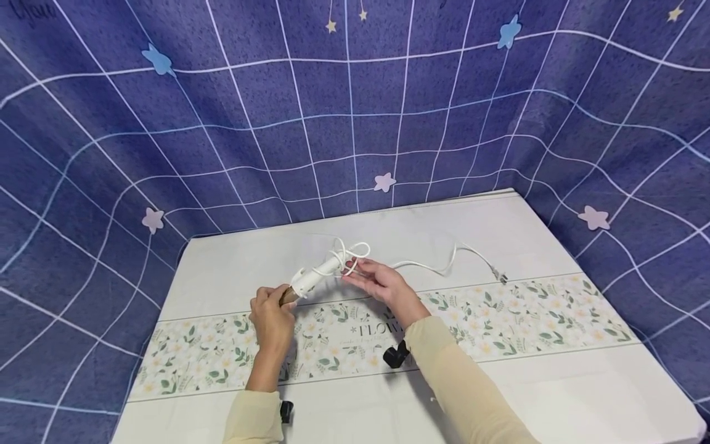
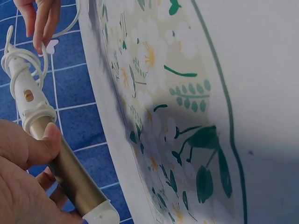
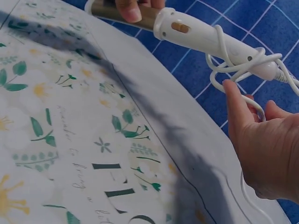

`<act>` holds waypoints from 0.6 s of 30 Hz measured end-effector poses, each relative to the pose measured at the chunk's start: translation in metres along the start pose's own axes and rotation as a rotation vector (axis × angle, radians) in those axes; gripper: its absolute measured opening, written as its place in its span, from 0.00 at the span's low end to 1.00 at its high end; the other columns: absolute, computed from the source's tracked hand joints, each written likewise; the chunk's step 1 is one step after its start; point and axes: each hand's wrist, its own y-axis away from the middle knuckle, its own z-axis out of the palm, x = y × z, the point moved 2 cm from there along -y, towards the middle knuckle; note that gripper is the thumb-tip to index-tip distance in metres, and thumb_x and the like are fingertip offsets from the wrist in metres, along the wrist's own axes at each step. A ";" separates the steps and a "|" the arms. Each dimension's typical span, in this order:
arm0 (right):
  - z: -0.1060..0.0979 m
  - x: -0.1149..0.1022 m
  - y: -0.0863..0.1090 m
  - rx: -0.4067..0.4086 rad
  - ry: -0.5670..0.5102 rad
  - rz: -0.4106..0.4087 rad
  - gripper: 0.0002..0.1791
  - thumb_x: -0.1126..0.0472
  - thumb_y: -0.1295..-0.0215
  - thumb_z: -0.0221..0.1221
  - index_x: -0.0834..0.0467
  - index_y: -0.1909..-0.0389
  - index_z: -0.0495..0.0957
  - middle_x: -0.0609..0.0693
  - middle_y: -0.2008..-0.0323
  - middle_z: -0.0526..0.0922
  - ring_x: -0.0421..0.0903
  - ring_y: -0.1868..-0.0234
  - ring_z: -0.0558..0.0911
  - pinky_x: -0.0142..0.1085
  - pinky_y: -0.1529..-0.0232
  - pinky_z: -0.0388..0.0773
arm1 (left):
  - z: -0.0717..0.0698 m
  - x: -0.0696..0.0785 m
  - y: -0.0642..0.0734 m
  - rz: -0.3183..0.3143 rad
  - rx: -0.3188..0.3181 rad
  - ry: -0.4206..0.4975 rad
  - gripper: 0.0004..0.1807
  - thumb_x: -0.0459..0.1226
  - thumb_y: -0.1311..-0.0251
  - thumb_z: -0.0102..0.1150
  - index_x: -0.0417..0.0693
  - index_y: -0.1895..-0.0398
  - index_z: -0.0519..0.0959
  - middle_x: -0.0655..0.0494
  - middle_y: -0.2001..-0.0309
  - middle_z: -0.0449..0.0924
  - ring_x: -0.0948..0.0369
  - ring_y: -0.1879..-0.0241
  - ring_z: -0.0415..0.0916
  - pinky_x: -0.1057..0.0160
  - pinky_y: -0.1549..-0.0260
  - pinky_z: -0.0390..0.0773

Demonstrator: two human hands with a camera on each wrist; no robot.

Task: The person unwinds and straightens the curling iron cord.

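Observation:
A curling iron (image 1: 318, 276) with a white handle and a gold barrel (image 2: 77, 170) is held above the table, tilted up to the right. My left hand (image 1: 273, 317) grips it by the barrel, with the thumb pressed along the metal just below the white collar. White power cord (image 3: 222, 49) winds loosely around the handle in several loops. At the handle's end, my right hand (image 1: 386, 285) pinches the cord between thumb and long, fairly straight fingers. From there the cord trails over the table to its two-prong plug (image 1: 501, 275) on the right.
The white table cover (image 1: 238, 259) has a floral band with lettering across its middle. A dark blue curtain (image 1: 310, 135) with a grid and stars hangs behind and at both sides. Black wrist camera mounts (image 1: 395, 356) show under the forearms.

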 end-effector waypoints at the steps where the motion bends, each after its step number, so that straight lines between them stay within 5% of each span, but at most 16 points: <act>1: 0.000 -0.001 -0.001 0.012 -0.002 -0.004 0.27 0.75 0.27 0.38 0.68 0.29 0.51 0.68 0.30 0.55 0.64 0.30 0.57 0.54 0.35 0.59 | 0.000 0.000 0.001 -0.001 -0.005 -0.001 0.19 0.26 0.46 0.65 0.40 0.50 0.81 0.45 0.57 0.72 0.46 0.54 0.66 0.40 0.44 0.57; 10: -0.001 -0.020 -0.001 0.040 0.104 -0.102 0.24 0.77 0.29 0.40 0.68 0.32 0.57 0.65 0.49 0.75 0.61 0.36 0.69 0.52 0.39 0.67 | -0.004 -0.002 0.005 -0.021 -0.036 -0.015 0.19 0.27 0.45 0.64 0.41 0.48 0.80 0.46 0.56 0.71 0.47 0.53 0.65 0.42 0.44 0.58; 18: 0.001 -0.053 0.011 0.065 0.125 -0.326 0.08 0.73 0.29 0.47 0.67 0.54 0.72 0.58 0.63 0.82 0.54 0.55 0.84 0.49 0.43 0.72 | -0.009 -0.009 0.008 -0.022 -0.055 -0.075 0.21 0.27 0.45 0.65 0.41 0.46 0.80 0.45 0.54 0.71 0.47 0.52 0.65 0.40 0.43 0.58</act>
